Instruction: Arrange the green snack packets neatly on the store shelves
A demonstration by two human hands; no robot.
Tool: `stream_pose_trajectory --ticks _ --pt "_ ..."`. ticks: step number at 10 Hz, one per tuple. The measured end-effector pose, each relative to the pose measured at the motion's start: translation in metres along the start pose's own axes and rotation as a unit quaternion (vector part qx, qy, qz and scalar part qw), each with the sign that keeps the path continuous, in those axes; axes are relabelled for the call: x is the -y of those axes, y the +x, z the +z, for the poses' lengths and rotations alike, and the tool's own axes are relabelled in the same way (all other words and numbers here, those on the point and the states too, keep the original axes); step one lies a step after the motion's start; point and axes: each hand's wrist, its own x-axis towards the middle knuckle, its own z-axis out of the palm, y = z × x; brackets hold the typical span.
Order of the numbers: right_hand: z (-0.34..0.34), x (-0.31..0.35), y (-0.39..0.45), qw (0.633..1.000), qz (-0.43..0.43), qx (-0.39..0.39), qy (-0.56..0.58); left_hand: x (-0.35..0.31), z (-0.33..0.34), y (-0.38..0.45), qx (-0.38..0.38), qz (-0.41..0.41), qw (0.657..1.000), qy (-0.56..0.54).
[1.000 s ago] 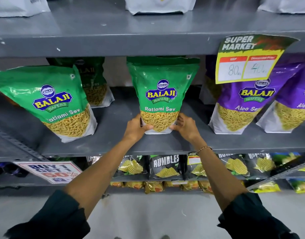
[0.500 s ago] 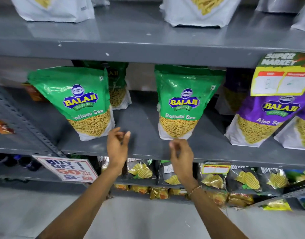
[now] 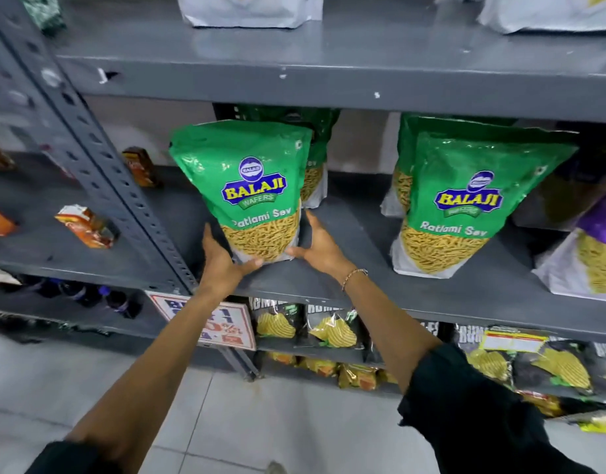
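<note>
Head view: both hands cup green "BALAJI Ratlami Sev" packet [image 3: 252, 189].

Two bare forearms, dark sleeves [image 3: 472, 415] pushed up to the elbows, thin beaded bracelet [image 3: 353, 276] on right wrist

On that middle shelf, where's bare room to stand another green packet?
The widest free patch is the grey shelf board between the held Ratlami Sev packet and the right-hand Ratlami Sev packet. Both hands, left and right, cup the held one's base. Farther right, purple packets crowd in.
</note>
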Motion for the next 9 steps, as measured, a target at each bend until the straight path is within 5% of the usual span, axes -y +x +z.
stream_pose_trajectory --ticks 1,4,9 --pt "0.005 0.003 0.008 0.998 0.007 0.012 0.066 0.000 0.001 0.006 0.003 0.011 0.999 0.036" --pt "-0.008 0.002 -0.014 0.986 0.008 -0.140 0.085 -0.020 0.010 0.023 0.079 0.043 0.995 0.038" --pt "-0.011 0.021 -0.032 0.989 0.065 -0.131 -0.004 -0.030 0.011 0.009 0.188 0.014 0.980 0.060"
